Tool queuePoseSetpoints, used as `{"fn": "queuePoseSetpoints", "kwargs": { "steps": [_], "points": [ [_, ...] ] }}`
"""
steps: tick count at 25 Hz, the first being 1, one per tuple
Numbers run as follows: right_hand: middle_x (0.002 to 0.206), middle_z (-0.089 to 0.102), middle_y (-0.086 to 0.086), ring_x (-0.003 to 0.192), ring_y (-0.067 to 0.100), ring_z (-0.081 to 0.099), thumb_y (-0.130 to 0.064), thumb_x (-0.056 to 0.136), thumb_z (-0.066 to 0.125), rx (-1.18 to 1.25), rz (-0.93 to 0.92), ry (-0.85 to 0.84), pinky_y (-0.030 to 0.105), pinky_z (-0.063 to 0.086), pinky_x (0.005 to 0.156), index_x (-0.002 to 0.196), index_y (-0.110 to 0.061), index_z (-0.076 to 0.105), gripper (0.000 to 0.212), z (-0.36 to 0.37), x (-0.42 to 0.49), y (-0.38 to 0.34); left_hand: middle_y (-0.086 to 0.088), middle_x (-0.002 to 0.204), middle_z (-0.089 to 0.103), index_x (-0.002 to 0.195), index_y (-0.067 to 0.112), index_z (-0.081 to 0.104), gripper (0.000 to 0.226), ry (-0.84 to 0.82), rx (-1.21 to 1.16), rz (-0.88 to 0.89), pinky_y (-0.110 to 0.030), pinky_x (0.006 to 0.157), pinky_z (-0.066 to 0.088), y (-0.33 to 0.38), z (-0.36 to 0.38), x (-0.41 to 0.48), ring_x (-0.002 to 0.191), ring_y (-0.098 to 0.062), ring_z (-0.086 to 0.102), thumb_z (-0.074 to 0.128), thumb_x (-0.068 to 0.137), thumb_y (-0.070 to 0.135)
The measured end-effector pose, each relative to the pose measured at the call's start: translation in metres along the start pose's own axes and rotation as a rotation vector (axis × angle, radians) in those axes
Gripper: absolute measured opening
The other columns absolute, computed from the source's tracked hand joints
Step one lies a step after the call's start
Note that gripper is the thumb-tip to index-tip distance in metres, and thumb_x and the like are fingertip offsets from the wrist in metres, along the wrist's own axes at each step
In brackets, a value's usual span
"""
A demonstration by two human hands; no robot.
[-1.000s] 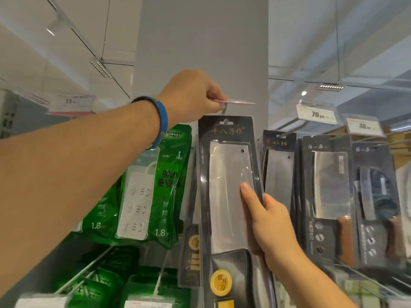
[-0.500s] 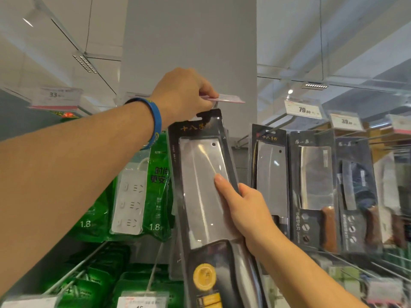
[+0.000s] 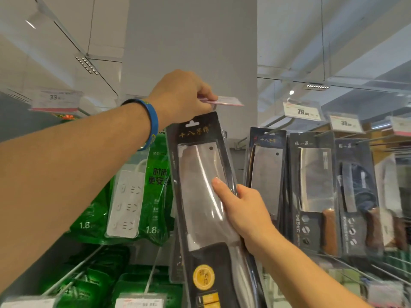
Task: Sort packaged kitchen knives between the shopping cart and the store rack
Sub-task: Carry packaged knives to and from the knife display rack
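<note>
Two hands share it: left hand [image 3: 182, 97] pinches the price tag [image 3: 224, 101] up; right hand [image 3: 242, 205], clamped on the cleaver pack [image 3: 200, 174] below that tag, should level its hang-hole.

the packaged cleaver [image 3: 206, 192] tilts at centre frame, in front of the rack — the left hand [image 3: 180, 96] above its top edge, at the price tag [image 3: 224, 100]. the right hand [image 3: 242, 210] grips its right side. power-strip packs [image 3: 131, 196] hang left of it; more packaged knives [image 3: 311, 187] hang to the right.
</note>
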State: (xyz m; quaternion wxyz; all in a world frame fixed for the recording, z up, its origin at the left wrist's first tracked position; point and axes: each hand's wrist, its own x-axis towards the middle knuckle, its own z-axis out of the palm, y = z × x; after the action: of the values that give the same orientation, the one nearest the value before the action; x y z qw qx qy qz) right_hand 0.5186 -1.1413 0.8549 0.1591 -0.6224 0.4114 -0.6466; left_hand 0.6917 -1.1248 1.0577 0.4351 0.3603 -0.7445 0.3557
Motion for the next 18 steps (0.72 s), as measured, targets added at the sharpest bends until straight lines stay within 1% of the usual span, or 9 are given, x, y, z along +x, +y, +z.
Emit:
{"fn": "queuePoseSetpoints", "kwargs": {
  "steps": [2,4,6,9,11,13,15,16,18],
  "points": [
    [0.06,0.045,0.002,0.056,0.015,0.044,-0.074,0.076,0.069,0.042,0.013,0.043,0.033,0.037,0.057,0.063,-0.022,0.045,0.058,-0.003,0.002,0.003,0.007,0.095,0.067,0.116,0.035,0.073,0.026,-0.008,0.005,-0.006,-0.026,0.065,0.036,0.001,0.0,-0.001,0.084,-0.014,0.054,0.065,0.092,0.04],
    [0.057,0.055,-0.003,0.054,0.015,0.051,-0.069,0.077,0.073,0.154,0.107,0.082,0.031,0.041,0.057,0.06,-0.022,0.053,0.054,-0.011,0.007,0.006,0.007,0.097,0.07,0.115,0.034,0.073,0.026,-0.014,-0.012,-0.003,-0.026,0.069,0.038,0.001,-0.001,-0.002,0.085,-0.013,0.055,0.065,0.092,0.041],
    [0.066,0.066,0.001,0.06,0.019,0.06,-0.066,0.076,0.076,0.2,0.235,0.048,0.033,0.047,0.063,0.069,-0.015,0.063,0.052,-0.015,0.013,0.007,0.011,0.091,0.066,0.115,0.034,0.073,0.025,-0.021,-0.025,0.005,-0.021,0.062,0.035,0.002,-0.002,-0.002,0.081,-0.011,0.054,0.064,0.093,0.041],
    [0.068,0.064,0.004,0.058,0.017,0.06,-0.064,0.078,0.075,0.131,0.237,0.05,0.029,0.045,0.06,0.075,-0.012,0.061,0.054,-0.011,0.021,0.009,0.016,0.081,0.056,0.116,0.034,0.073,0.024,-0.007,-0.011,0.009,-0.017,0.058,0.029,0.002,-0.002,0.0,0.072,-0.007,0.049,0.064,0.094,0.04],
    [0.078,0.071,0.004,0.069,0.019,0.068,-0.065,0.082,0.072,0.099,0.224,0.054,0.033,0.053,0.066,0.078,-0.008,0.064,0.058,-0.005,0.026,0.01,0.017,0.077,0.053,0.116,0.034,0.072,0.024,0.009,-0.009,0.017,-0.018,0.057,0.029,0.002,0.0,0.0,0.068,-0.007,0.047,0.063,0.094,0.038],
    [0.09,0.072,0.008,0.082,0.025,0.069,-0.066,0.085,0.068,0.044,0.22,0.063,0.039,0.055,0.076,0.086,-0.006,0.067,0.059,0.0,0.035,0.016,0.014,0.08,0.055,0.117,0.033,0.073,0.025,0.015,-0.002,0.028,-0.021,0.057,0.031,0.001,0.001,0.0,0.073,-0.009,0.048,0.062,0.095,0.036],
    [0.094,0.07,0.008,0.082,0.025,0.066,-0.066,0.085,0.066,0.0,0.226,0.061,0.037,0.053,0.075,0.086,-0.009,0.065,0.058,0.004,0.048,0.021,0.012,0.083,0.057,0.118,0.033,0.072,0.025,0.021,0.003,0.029,-0.023,0.059,0.033,0.001,0.002,-0.001,0.077,-0.012,0.05,0.062,0.095,0.035],
    [0.1,0.071,0.01,0.086,0.025,0.066,-0.067,0.086,0.065,-0.015,0.237,0.051,0.037,0.053,0.077,0.092,-0.008,0.067,0.059,0.007,0.055,0.024,0.011,0.085,0.059,0.119,0.033,0.072,0.026,0.02,0.005,0.025,-0.024,0.061,0.035,0.002,0.002,-0.001,0.078,-0.012,0.05,0.062,0.095,0.034],
    [0.122,0.067,0.013,0.103,0.029,0.065,-0.071,0.087,0.061,-0.048,0.275,0.003,0.039,0.053,0.087,0.124,-0.005,0.064,0.076,0.01,0.065,0.028,0.007,0.096,0.066,0.12,0.033,0.071,0.027,0.017,0.014,0.017,-0.027,0.069,0.038,0.003,0.002,-0.002,0.082,-0.013,0.051,0.062,0.095,0.035]
  ]
}}
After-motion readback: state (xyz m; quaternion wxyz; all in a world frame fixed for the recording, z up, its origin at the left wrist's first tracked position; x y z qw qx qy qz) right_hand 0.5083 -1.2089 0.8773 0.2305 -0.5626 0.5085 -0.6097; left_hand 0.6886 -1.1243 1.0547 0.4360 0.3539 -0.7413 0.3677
